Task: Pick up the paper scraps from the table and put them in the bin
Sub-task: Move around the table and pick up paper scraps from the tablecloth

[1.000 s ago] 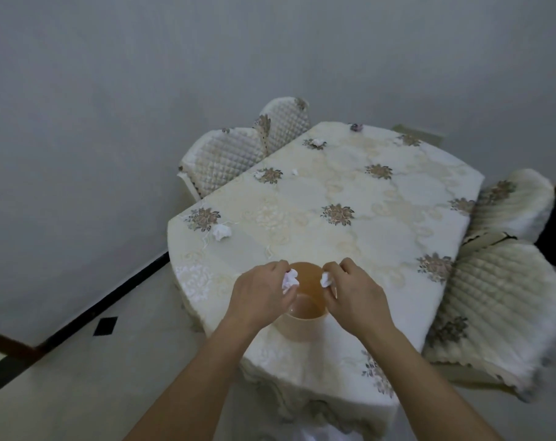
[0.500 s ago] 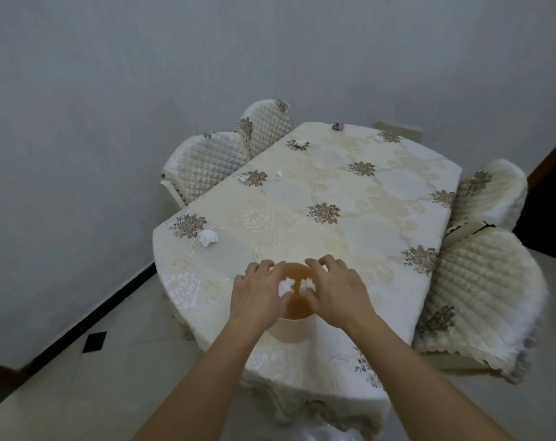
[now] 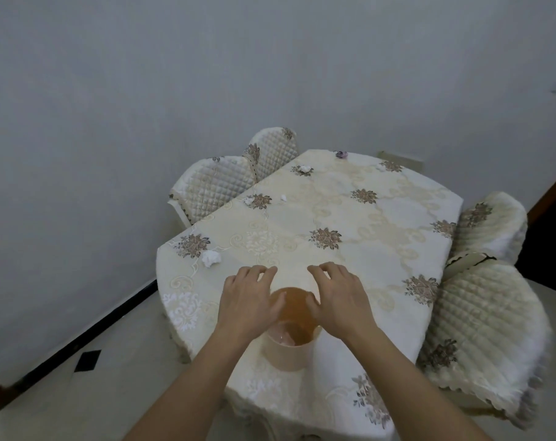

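Wall (image 3: 143,90): plain grey, behind everything.

Floor (image 3: 63,393): pale, with a dark strip along the wall foot.

Table (image 3: 381,218): rounded, under a cream cloth with brown flower motifs.

Left chairs (image 3: 213,186): two, quilted cream, pushed against the table's left side. Right chairs (image 3: 486,329): two more of the same kind at the right side.

Bin (image 3: 289,353): small, round, cream outside, amber inside, upright on the table at the near edge. Pale shapes at the bottom, too unclear to identify.

Left hand (image 3: 248,300): over the bin's left rim, palm down, fingers spread and loosely bent, holding nothing.

Right hand (image 3: 340,297): over the right rim, same posture, likewise empty. Well apart from the other hand at the fingertips, with the bin mouth showing between.

Big scrap (image 3: 210,258): white, crumpled, on the cloth near the left edge, just beside a motif, left of the left hand.

Far scrap (image 3: 305,168): lying on a motif near the far left corner.

Small scraps: one (image 3: 247,201) touching a motif midway along the left side, another (image 3: 283,197) just right of that motif.

Purple object (image 3: 341,154): at the far edge, too small to identify.
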Available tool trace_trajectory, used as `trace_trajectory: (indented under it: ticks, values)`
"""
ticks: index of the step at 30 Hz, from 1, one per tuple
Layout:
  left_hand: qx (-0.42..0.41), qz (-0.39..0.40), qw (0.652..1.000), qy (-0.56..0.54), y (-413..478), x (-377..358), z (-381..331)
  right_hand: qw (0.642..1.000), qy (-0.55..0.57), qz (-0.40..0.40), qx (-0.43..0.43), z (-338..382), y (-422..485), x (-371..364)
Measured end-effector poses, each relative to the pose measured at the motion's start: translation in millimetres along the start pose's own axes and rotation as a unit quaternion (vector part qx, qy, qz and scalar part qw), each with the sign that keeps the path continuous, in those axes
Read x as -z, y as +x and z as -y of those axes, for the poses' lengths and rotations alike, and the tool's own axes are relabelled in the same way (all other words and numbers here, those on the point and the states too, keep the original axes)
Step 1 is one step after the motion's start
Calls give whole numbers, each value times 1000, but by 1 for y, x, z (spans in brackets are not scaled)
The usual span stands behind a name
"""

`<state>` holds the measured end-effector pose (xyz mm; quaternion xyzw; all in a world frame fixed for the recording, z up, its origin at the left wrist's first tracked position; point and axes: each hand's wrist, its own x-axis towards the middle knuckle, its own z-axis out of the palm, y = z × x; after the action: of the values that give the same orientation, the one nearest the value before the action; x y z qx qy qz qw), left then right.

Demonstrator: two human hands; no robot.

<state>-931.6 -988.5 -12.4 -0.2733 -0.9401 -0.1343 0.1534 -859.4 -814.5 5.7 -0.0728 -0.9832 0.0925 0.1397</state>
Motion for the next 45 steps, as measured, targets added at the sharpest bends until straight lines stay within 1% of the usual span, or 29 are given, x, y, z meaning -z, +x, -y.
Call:
trace_trajectory:
  ticks: [6, 10, 13, 15, 24, 27, 31, 34, 37, 41, 45]
  values:
    - [11, -58, 998, 35, 22, 46, 16, 998, -10, -46, 47, 18, 38, 38]
    - [46, -77, 994, 55, 20, 77, 39, 993, 8, -76, 94, 42, 58, 51]
    - [85, -91, 990, 69, 4, 96, 58, 988, 20, -81, 130, 65, 64, 48]
    - [115, -101, 985, 83, -14, 107, 71, 984, 35, -73, 160, 84, 66, 42]
    - [279, -78, 944, 159, -129, 149, 133, 947, 106, -15, 304, 194, 54, -2]
    - [320, -78, 926, 186, -165, 158, 154, 933, 123, 5, 339, 232, 48, -15]
    - [362, -83, 908, 193, -198, 166, 184, 918, 132, 28, 374, 276, 45, -35]
    - [388, -74, 900, 186, -207, 165, 213, 913, 126, 39, 385, 305, 52, -53]
    - [397, -65, 899, 171, -203, 160, 252, 913, 114, 46, 389, 334, 66, -73]
    - [381, -70, 909, 153, -184, 151, 324, 916, 110, 48, 382, 379, 101, -107]
    - [349, -69, 924, 137, -156, 152, 409, 929, 106, 58, 349, 429, 143, -136]
